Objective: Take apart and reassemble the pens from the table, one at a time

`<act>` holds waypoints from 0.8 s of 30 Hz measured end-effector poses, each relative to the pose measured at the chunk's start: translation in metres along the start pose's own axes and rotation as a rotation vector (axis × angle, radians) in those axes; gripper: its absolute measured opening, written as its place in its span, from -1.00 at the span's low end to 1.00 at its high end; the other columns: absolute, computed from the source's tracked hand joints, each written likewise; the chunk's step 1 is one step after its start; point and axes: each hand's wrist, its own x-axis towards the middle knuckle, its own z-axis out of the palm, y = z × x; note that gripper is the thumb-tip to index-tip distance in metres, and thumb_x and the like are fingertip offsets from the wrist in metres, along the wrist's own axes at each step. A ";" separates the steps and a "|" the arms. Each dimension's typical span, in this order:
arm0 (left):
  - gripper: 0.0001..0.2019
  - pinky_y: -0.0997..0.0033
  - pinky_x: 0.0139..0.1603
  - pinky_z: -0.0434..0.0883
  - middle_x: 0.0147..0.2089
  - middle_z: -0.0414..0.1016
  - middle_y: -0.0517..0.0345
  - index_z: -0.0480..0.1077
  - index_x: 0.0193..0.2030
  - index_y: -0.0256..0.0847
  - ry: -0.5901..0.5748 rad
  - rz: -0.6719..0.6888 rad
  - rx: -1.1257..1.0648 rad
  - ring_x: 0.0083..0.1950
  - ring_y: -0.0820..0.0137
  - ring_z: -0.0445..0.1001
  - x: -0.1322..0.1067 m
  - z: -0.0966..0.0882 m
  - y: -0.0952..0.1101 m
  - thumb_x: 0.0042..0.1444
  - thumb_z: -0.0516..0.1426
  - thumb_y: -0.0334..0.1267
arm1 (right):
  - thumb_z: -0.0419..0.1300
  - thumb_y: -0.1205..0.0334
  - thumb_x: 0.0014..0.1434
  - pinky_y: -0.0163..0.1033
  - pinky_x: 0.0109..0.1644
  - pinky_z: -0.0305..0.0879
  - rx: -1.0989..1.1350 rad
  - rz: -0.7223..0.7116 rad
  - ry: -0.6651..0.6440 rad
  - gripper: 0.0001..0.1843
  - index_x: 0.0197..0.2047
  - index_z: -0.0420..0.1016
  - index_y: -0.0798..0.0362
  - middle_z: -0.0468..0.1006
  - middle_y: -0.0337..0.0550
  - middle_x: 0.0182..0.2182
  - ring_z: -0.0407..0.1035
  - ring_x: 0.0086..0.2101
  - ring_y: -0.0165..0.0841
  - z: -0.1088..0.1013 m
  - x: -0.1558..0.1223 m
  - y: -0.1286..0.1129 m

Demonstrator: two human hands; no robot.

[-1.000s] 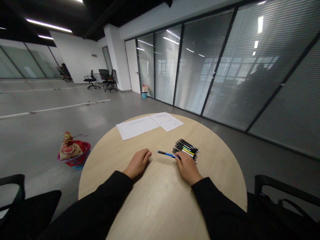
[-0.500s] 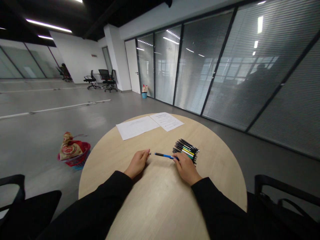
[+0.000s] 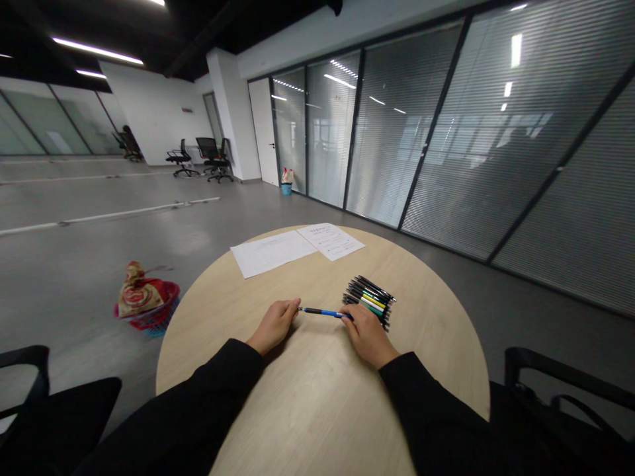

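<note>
A blue pen with a black grip (image 3: pixel 321 312) lies level between my two hands, just above the round wooden table (image 3: pixel 307 410). My right hand (image 3: pixel 366 330) is closed around its blue rear part. Between thumb and fingertips, my left hand (image 3: pixel 275 324) pinches a small metallic pen tip (image 3: pixel 300 309), mostly hidden by the fingers. That piece meets the pen's front end; whether it is seated cannot be made out. Right behind my right hand lies a row of several pens (image 3: pixel 370 294), mostly black, with some green, yellow and white ones.
Two printed paper sheets (image 3: pixel 272 253) lie at the table's far edge. On the floor to the left stands a red and blue basket (image 3: pixel 163 311) with a bag in it. Black chairs (image 3: pixel 560 370) flank the table, and a glass wall with blinds runs along the right.
The pen has shifted slightly left in my right hand, and its front end now meets the small piece in my left hand. The gap between them has closed.
</note>
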 end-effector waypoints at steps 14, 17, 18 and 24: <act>-0.47 0.41 -0.48 0.07 -0.59 0.08 0.28 0.09 -0.57 -0.16 -0.073 0.035 -0.015 -0.53 0.46 0.07 -0.001 0.000 0.001 0.27 -0.10 0.19 | 0.07 0.37 0.35 -0.08 0.04 0.33 0.003 -0.012 -0.016 -0.83 -0.10 0.48 0.07 0.56 -0.03 -0.17 0.38 -0.12 -0.19 0.001 0.000 -0.001; -0.48 0.41 -0.45 0.10 -0.57 0.10 0.28 0.11 -0.56 -0.16 -0.085 0.057 0.000 -0.50 0.44 0.10 -0.001 -0.001 0.002 0.27 -0.09 0.17 | 0.07 0.38 0.35 -0.08 0.03 0.34 0.010 -0.025 -0.016 -0.83 -0.09 0.49 0.08 0.57 -0.03 -0.17 0.39 -0.12 -0.20 0.002 0.000 0.000; -0.49 0.41 -0.44 0.11 -0.56 0.11 0.28 0.11 -0.55 -0.17 -0.088 0.067 0.003 -0.49 0.44 0.11 -0.001 -0.001 0.002 0.28 -0.08 0.16 | 0.07 0.38 0.35 -0.08 0.03 0.34 0.015 -0.025 -0.013 -0.82 -0.09 0.49 0.07 0.57 -0.03 -0.17 0.39 -0.13 -0.20 0.002 0.000 0.000; -0.61 0.45 -0.39 0.17 -0.49 0.22 0.28 0.22 -0.41 -0.19 -0.149 0.128 -0.100 -0.44 0.44 0.18 0.000 -0.003 -0.001 0.29 0.00 0.06 | 0.08 0.37 0.34 -0.07 0.05 0.34 0.025 -0.012 0.000 -0.81 -0.08 0.50 0.06 0.57 -0.02 -0.15 0.40 -0.10 -0.20 0.002 -0.001 0.004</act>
